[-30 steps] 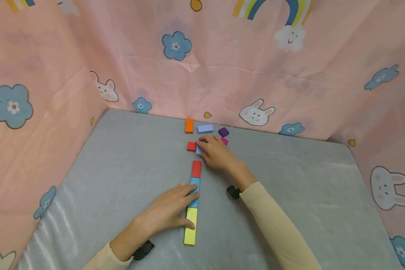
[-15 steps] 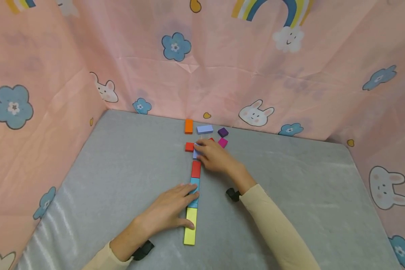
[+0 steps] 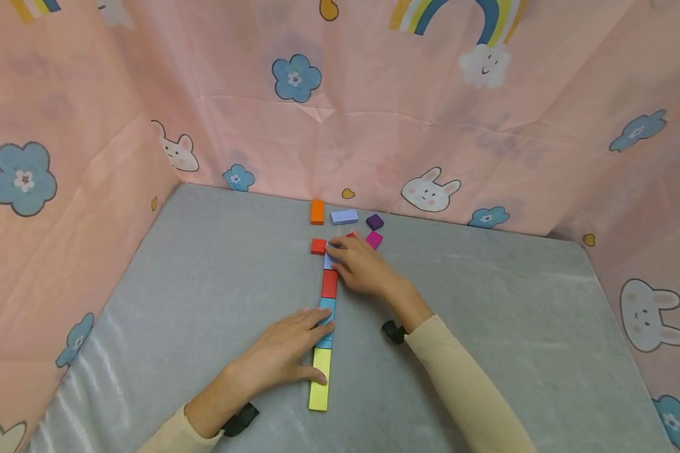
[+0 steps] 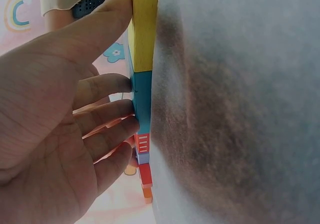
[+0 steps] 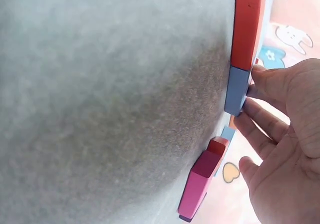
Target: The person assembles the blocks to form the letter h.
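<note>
A straight row of wooden blocks runs away from me: yellow (image 3: 319, 399), blue (image 3: 324, 342), red (image 3: 329, 284) and a light purple block (image 3: 328, 261) at the far end. My left hand (image 3: 277, 352) rests on the row with fingers extended, fingertips on the blue part and thumb on the yellow block. My right hand (image 3: 365, 264) pinches the light purple block, whose side (image 5: 236, 91) shows in the right wrist view against the red block's end. Its top is partly covered by my fingers.
Beyond the row lie an orange block (image 3: 317, 212), another light purple block (image 3: 344, 217), a dark purple block (image 3: 375, 221) and a magenta block (image 3: 375, 240). A small red block (image 3: 317, 246) sits left of my right fingertips. A pink curtain (image 3: 362, 138) hangs behind the grey tabletop (image 3: 498, 327).
My right hand has drawn the light purple block slightly toward me, closing the gap to the red block. The small red block shifted slightly left. My left hand stays in place.
</note>
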Tool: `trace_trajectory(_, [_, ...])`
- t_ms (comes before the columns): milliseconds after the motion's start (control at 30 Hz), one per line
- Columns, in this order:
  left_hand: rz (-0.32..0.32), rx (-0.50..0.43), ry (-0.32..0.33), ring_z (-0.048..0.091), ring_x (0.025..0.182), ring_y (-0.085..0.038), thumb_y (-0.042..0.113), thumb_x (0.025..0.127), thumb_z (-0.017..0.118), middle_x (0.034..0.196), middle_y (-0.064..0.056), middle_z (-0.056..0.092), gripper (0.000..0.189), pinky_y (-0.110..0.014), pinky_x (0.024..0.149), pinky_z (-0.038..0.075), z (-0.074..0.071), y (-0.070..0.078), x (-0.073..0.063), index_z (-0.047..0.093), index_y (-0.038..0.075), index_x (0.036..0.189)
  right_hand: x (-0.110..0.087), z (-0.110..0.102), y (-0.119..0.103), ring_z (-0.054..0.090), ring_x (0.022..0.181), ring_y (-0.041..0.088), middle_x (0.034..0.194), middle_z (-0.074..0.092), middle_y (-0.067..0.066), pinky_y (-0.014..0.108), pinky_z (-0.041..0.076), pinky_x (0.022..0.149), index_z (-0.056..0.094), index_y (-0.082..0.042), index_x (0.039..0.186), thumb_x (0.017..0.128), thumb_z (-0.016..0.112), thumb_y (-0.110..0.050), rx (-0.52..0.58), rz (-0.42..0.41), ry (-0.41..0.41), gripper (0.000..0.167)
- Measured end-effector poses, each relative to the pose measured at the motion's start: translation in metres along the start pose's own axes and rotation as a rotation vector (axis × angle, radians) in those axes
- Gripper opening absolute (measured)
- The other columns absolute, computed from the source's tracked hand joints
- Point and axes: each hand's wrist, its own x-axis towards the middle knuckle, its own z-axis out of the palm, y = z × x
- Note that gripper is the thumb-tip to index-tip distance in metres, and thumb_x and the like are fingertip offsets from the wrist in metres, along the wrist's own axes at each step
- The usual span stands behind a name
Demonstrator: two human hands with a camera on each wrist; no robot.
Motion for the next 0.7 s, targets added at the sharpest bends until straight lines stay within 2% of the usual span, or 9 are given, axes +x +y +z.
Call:
trace_trajectory(200, [0.000, -0.006, -0.003, 0.052, 0.150, -0.028, 0.053, 0.078, 0.090, 0.158, -0.011, 0.055, 0.087, -0.042, 0.130, 0.040, -0.0004, 0.0001, -0.0002, 0.062, 0.006, 0.146, -0.0022, 0.0012, 0.0004, 0.054, 0.147, 0.032, 0.153, 0.061, 0.014, 0.052, 0.033, 0.133, 0.063, -0.003, 0.146, 0.105, 0.066, -0.018, 0.030, 0.010, 0.005, 0.043])
trace_trajectory(500, [-0.002, -0.002, 0.002, 0.052, 0.150, -0.027, 0.054, 0.079, 0.089, 0.158, -0.010, 0.055, 0.087, -0.041, 0.130, 0.040, 0.0008, -0.0004, -0.0002, 0.062, 0.007, 0.146, -0.0024, 0.0021, -0.0002, 0.054, 0.147, 0.031, 0.154, 0.061, 0.013, 0.051, 0.034, 0.133, 0.063, -0.004, 0.146, 0.105, 0.066, -0.018, 0.033, 0.016, 0.011, 0.043])
trace_trajectory(700, [-0.001, 0.002, 0.008, 0.052, 0.150, -0.027, 0.055, 0.078, 0.089, 0.159, -0.010, 0.055, 0.087, -0.041, 0.129, 0.041, 0.0024, -0.0016, -0.0001, 0.063, 0.007, 0.146, -0.0033, 0.0014, 0.0023, 0.052, 0.149, 0.032, 0.157, 0.058, 0.014, 0.049, 0.042, 0.128, 0.062, -0.003, 0.147, 0.106, 0.065, -0.018, 0.074, 0.024, -0.006, 0.044])
